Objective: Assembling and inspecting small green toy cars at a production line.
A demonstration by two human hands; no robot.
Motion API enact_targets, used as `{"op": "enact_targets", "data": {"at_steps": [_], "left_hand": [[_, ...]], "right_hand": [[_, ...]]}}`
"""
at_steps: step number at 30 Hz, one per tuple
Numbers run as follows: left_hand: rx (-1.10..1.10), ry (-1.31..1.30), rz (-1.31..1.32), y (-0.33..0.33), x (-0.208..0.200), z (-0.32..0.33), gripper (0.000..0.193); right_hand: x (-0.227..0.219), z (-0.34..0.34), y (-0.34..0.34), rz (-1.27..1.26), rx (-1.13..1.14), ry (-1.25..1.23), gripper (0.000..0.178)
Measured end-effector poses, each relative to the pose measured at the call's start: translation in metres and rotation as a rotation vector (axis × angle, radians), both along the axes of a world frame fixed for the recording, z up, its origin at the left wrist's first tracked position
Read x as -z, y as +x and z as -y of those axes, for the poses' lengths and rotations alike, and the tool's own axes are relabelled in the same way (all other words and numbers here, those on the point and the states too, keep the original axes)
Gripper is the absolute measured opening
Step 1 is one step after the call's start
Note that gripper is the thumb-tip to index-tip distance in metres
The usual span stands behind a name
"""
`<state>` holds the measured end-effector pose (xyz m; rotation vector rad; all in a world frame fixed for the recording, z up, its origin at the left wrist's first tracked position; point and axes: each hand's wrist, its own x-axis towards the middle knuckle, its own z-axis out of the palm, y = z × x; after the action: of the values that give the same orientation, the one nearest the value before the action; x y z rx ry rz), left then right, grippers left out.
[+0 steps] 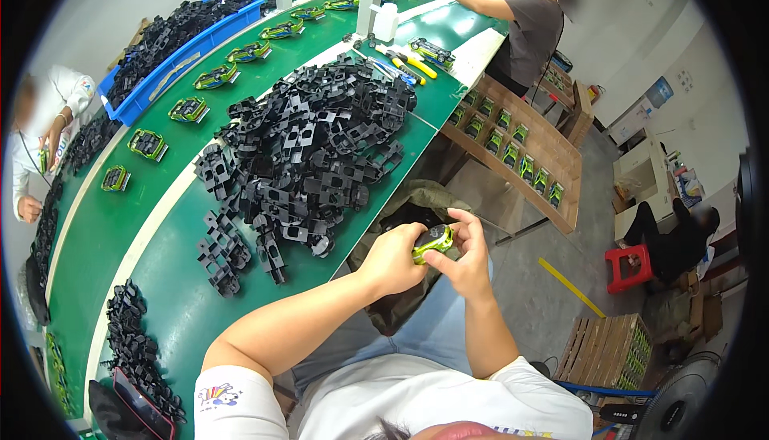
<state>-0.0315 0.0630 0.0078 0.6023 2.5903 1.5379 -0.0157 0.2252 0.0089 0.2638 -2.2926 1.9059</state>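
Both my hands hold a small green toy car body [433,241] over my lap, just off the near edge of the green table [176,296]. My left hand [394,258] grips it from the left. My right hand [463,252] pinches it from the right, fingers curled over its top. A large heap of black plastic chassis parts [308,140] lies on the table to the left of my hands, with a few loose ones [224,248] at its near end.
Green toy cars [189,109] ride in a row on the conveyor belt beyond the heap. A blue bin [184,60] holds black parts. Other people work at far left [36,140] and top right [533,20]. A wooden rack [521,156] holds green cars. Pliers [412,62] lie beyond the heap.
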Motion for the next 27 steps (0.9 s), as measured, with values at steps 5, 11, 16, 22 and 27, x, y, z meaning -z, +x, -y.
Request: {"op": "enact_targets", "data": {"at_steps": [5, 11, 16, 22, 27], "left_hand": [[0.02, -0.002, -0.005, 0.0, 0.0, 0.0, 0.04], [-0.012, 0.027, 0.007, 0.0, 0.001, 0.001, 0.039], [-0.014, 0.034, 0.047, 0.002, -0.008, 0.002, 0.035], [-0.024, 0.026, -0.001, 0.0, -0.002, 0.001, 0.038], [-0.008, 0.07, -0.062, 0.0, -0.004, 0.002, 0.038]], "right_hand": [[0.003, -0.007, -0.006, 0.072, -0.096, -0.153, 0.071], [0.0, 0.004, -0.002, -0.032, -0.035, 0.058, 0.071], [-0.005, 0.005, 0.0, -0.012, 0.007, 0.001, 0.072], [-0.002, 0.009, 0.005, -0.009, 0.036, 0.029, 0.074], [-0.008, 0.008, 0.0, 0.062, -0.06, -0.159, 0.072]]}}
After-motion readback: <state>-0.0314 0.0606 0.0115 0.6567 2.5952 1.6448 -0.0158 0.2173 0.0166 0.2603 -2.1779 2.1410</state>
